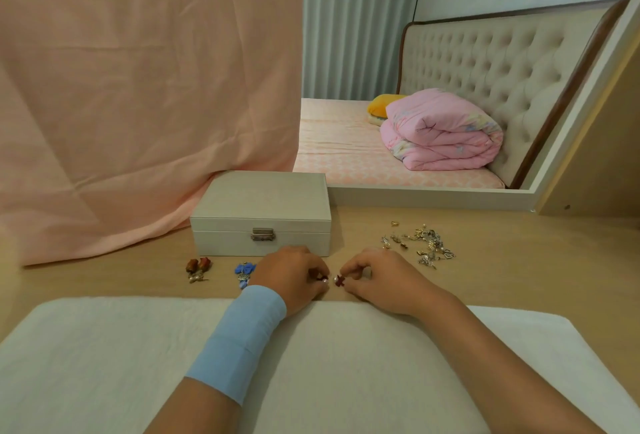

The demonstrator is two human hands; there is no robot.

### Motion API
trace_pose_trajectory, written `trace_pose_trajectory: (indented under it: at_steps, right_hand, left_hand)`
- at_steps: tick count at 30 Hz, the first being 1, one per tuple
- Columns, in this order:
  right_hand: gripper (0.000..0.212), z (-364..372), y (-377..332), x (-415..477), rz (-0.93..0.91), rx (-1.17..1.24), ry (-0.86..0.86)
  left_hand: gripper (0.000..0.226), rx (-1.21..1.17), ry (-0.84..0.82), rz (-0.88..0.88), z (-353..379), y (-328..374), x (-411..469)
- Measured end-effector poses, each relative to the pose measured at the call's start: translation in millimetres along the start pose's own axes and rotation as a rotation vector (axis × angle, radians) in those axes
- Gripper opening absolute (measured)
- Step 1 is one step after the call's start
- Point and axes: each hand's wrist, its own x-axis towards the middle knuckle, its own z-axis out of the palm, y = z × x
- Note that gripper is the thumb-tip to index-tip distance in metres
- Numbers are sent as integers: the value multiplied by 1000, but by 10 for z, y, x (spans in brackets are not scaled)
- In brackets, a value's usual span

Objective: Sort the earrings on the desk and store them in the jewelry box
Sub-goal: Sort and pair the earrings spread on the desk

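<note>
The wooden surface (519, 278) carries everything, with one white cushion (173, 347) under both forearms. One jewelry box (259, 212) stands just beyond the fingers, its long axis running left to right. Its lid is down and its single clasp (262, 234) faces the person, so it would need opening before anything goes in.

The left hand (294, 278) and right hand (377, 281) rest knuckles up, fingertips nearly meeting in front of the box. The right fingers (349, 274) pinch one red earring (339, 280). The left fingers (317, 272) are curled on what looks like a second red earring (323, 278), mostly hidden. The two pieces lie just apart, between the hands.

One loose heap of earrings (422, 243), too tangled to count, lies beyond and to the right of the right fingers, so that hand is nearer to it. Two sorted groups lie left of the left fingers. The blue earrings (245, 272) are just beside that hand and the brown-red earrings (198, 269) are farther left. The red pair probably goes down beside them.
</note>
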Motion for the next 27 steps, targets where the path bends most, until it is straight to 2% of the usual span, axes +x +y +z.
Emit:
trace_pose_trajectory:
  at_steps: [5,12,15,18,23,27]
  right_hand:
    - [9,122,-131,31,13,47,59]
    - [10,232,-157,69,16,48,112]
    - [18,210,-134,34,6,83,97]
    - [29,63,-49,-13,37,173,80]
    - [13,-442,362,-69,88,169,223]
    - [12,-761,749,-184,194,167,294]
  left_hand:
    - [19,-39,22,-19,16,-65,10]
    - [24,-138,20,-54,11,-125,-4]
    - [25,-105,21,-37,0,-107,-9]
    - [26,-79,60,-12,-4,-43,-14]
    - [21,-167,118,79,50,335,151]
    - [20,-252,99,92,172,689,437]
